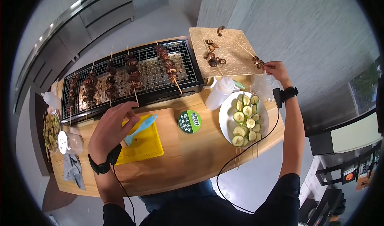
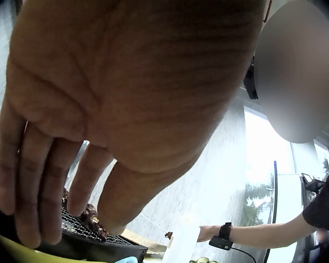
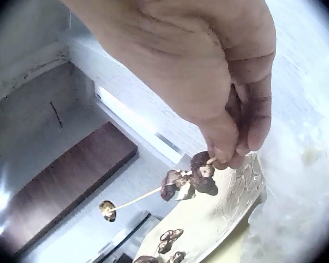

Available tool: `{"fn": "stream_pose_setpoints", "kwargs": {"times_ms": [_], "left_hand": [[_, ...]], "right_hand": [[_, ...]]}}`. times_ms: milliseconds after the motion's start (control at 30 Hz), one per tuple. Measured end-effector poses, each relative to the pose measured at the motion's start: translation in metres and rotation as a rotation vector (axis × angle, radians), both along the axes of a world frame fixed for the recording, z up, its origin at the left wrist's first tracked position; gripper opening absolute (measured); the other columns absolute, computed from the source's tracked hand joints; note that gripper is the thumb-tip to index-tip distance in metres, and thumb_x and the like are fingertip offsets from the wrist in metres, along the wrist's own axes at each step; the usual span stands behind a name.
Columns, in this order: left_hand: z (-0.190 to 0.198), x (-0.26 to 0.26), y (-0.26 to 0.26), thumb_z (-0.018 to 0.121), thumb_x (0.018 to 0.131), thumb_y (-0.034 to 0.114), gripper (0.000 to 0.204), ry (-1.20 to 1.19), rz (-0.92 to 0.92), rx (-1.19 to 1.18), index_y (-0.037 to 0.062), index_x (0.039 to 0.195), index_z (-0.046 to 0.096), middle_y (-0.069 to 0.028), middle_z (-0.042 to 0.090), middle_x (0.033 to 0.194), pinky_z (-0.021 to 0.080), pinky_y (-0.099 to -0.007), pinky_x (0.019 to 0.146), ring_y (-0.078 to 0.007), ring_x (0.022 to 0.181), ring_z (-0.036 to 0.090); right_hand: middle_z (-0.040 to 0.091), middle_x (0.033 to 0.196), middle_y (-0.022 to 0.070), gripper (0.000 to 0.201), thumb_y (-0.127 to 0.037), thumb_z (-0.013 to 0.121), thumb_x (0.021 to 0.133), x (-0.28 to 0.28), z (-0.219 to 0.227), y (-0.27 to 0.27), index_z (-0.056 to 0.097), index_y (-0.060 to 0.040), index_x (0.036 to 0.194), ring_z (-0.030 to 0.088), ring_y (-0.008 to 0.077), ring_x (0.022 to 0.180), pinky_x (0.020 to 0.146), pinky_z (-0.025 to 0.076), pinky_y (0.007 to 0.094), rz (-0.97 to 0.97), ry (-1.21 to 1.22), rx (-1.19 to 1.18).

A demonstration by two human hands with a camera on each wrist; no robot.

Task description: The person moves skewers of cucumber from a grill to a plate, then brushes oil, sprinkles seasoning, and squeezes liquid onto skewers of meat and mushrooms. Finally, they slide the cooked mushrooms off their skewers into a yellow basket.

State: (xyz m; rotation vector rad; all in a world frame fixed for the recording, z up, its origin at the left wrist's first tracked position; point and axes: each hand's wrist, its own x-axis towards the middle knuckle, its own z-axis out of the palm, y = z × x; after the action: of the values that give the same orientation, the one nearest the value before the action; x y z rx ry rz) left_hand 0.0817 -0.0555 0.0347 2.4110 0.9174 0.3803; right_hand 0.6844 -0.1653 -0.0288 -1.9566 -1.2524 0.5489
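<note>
My right hand (image 1: 277, 72) pinches the near end of a wooden skewer with browned mushroom pieces (image 3: 189, 183), over the right edge of a gold patterned tray (image 1: 236, 64). In the right wrist view the pieces bunch near my fingertips, and a single piece (image 3: 107, 211) sits at the stick's far end. Another mushroom skewer (image 1: 215, 61) and loose slices lie on the tray. My left hand (image 1: 110, 128) hovers by the grill's front edge, above a yellow tray (image 1: 152, 148) holding a blue brush (image 1: 145, 125). Its fingers are loosely extended, with nothing in them.
A black grill (image 1: 188, 89) carries several meat skewers. Toward the right stand a white squeeze bottle (image 1: 219, 93) and a white plate (image 1: 225, 124) of zucchini skewers. A green-lidded tub (image 1: 189, 122) sits mid-table. Shaker jar (image 1: 71, 143) and grey cloth (image 1: 73, 171) are at left.
</note>
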Motion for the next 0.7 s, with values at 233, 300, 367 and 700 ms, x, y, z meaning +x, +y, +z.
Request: {"fn": "stream_pose_setpoints", "kwargs": {"times_ms": [233, 300, 367, 700], "left_hand": [[0.002, -0.004, 0.001, 0.066, 0.087, 0.012, 0.03, 0.002, 0.006, -0.016, 0.0042, 0.114, 0.059, -0.0094, 0.063, 0.086, 0.048, -0.0364, 0.077, -0.0288, 0.085, 0.062], [0.0, -0.006, 0.002, 0.066, 0.086, 0.012, 0.029, 0.008, 0.005, -0.001, 0.0041, 0.113, 0.059, -0.0094, 0.063, 0.086, 0.048, -0.0365, 0.077, -0.0286, 0.084, 0.062], [0.002, -0.007, 0.001, 0.066, 0.085, 0.009, 0.029, 0.006, -0.001, 0.013, 0.0029, 0.112, 0.06, -0.01, 0.064, 0.086, 0.05, -0.0352, 0.076, -0.0273, 0.083, 0.064], [0.01, -0.007, 0.004, 0.068, 0.083, 0.007, 0.019, 0.017, 0.028, 0.007, 0.0005, 0.099, 0.061, -0.0105, 0.065, 0.082, 0.05, -0.0329, 0.072, -0.0258, 0.077, 0.064]], "right_hand": [[0.066, 0.063, 0.0061, 0.016, -0.012, 0.072, 0.078, -0.011, 0.01, 0.011, 0.075, -0.0001, 0.088, 0.06, 0.011, 0.053, 0.052, 0.048, 0.0269, -0.091, -0.307, -0.105], [0.066, 0.063, 0.0068, 0.016, -0.012, 0.072, 0.077, -0.017, 0.01, 0.017, 0.075, -0.0003, 0.088, 0.062, 0.0114, 0.054, 0.053, 0.05, 0.0268, -0.081, -0.29, -0.105], [0.067, 0.064, 0.0074, 0.017, -0.012, 0.072, 0.077, -0.032, 0.015, 0.024, 0.075, -0.0005, 0.088, 0.063, 0.0119, 0.055, 0.055, 0.051, 0.0267, -0.071, -0.274, -0.105], [0.068, 0.072, 0.0085, 0.02, -0.01, 0.072, 0.084, -0.032, 0.004, 0.039, 0.071, 0.0067, 0.095, 0.064, 0.0113, 0.061, 0.056, 0.055, 0.0242, -0.027, -0.101, -0.206]]}}
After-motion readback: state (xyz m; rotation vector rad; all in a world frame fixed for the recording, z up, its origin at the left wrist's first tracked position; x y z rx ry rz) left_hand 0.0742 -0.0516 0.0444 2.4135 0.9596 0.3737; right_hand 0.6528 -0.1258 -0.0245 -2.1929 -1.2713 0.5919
